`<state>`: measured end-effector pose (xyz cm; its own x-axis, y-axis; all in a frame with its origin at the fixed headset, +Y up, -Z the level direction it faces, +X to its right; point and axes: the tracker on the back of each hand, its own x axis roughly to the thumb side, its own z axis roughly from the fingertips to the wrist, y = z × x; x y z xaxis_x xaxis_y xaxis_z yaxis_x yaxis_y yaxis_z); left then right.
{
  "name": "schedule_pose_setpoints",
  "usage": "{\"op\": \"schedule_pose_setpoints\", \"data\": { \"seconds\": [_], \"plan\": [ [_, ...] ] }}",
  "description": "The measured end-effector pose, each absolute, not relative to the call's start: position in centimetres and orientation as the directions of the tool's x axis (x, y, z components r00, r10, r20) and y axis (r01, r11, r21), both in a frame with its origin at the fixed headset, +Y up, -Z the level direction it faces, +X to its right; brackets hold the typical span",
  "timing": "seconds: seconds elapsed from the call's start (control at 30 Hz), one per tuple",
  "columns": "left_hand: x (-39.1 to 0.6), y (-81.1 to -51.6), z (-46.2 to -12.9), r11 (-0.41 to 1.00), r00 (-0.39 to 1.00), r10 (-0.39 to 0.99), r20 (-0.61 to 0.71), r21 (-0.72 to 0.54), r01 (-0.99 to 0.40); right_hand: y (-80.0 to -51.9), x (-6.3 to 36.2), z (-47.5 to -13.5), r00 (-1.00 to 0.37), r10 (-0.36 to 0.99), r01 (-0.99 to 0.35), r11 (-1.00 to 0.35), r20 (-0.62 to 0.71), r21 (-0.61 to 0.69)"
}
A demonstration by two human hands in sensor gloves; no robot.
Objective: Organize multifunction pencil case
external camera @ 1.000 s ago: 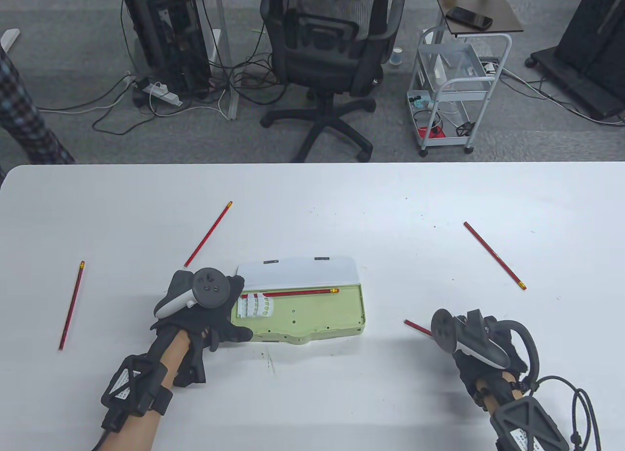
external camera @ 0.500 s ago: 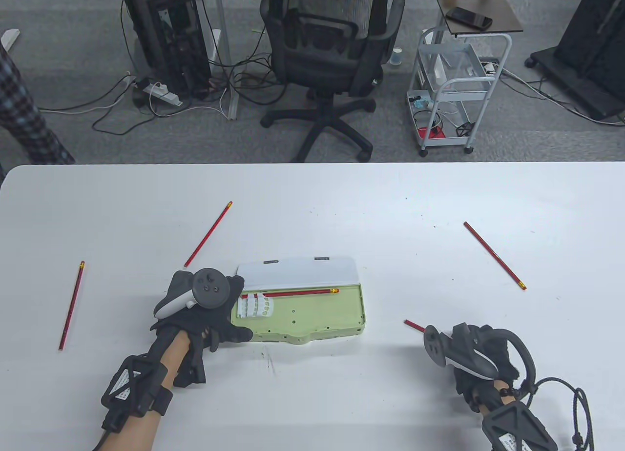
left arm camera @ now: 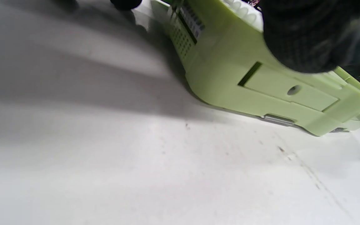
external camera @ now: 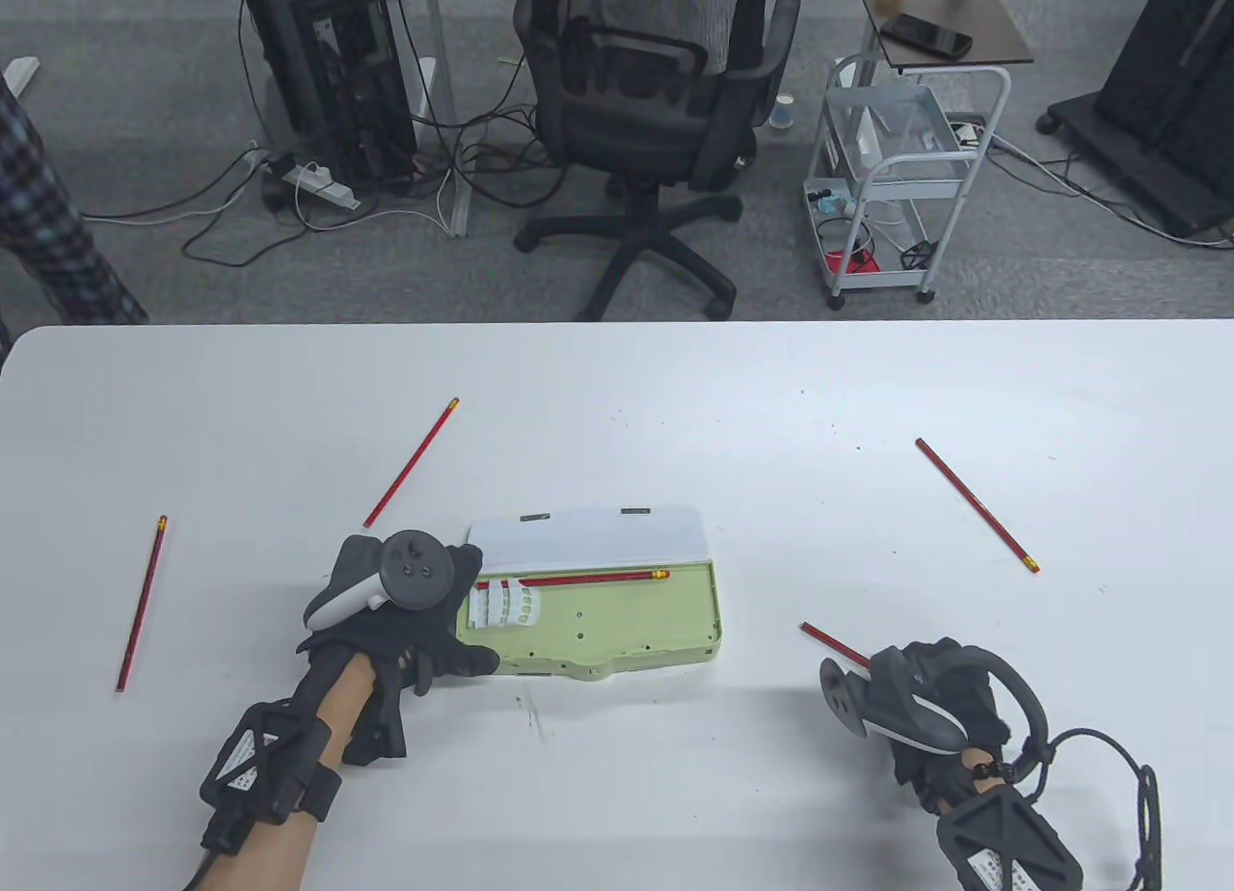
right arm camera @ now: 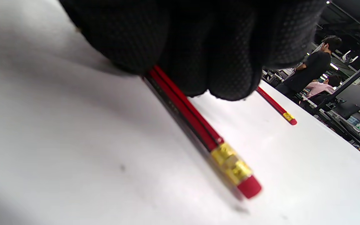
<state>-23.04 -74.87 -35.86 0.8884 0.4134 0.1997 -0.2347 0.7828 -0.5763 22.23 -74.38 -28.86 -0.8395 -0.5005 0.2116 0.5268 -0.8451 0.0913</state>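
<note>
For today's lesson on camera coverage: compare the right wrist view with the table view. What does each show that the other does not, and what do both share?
Only the right wrist view: the gloved fingers pinching the pencil, with its gold band and red eraser end. Only the table view: the open green pencil case with one pencil inside, the left hand holding its end, and two pencils lying on the table's left side. Both: the right hand, its pencil, the white table and another pencil beyond.
</note>
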Motion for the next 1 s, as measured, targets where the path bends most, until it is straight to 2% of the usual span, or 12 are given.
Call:
{"op": "schedule_pose_setpoints", "data": {
  "seconds": [0.1,0.33,0.47,0.77,1.0],
  "plan": [
    [-23.0,-74.9,-35.9,0.782,0.889,0.413,0.199,-0.577,-0.234,-74.5,22.3,-29.2,-0.838,-0.503,0.534,-0.837,0.214,0.124],
    [-23.0,-74.9,-35.9,0.782,0.890,0.411,0.199,-0.578,-0.232,-74.1,22.6,-30.4,-0.907,-0.386,0.416,-0.886,0.171,0.203],
    [-23.0,-74.9,-35.9,0.783,0.889,0.412,0.200,-0.577,-0.233,-73.2,21.3,-31.6,-0.922,-0.346,0.374,-0.911,0.172,0.174],
    [-23.0,-74.9,-35.9,0.782,0.890,0.411,0.199,-0.578,-0.232,-70.0,16.6,-34.7,-0.972,-0.168,0.179,-0.982,0.163,0.058],
    [-23.0,-74.9,-35.9,0.784,0.889,0.410,0.201,-0.575,-0.232,-68.4,12.7,-35.5,-0.964,-0.138,0.144,-0.990,0.229,0.009]
  ]
}}
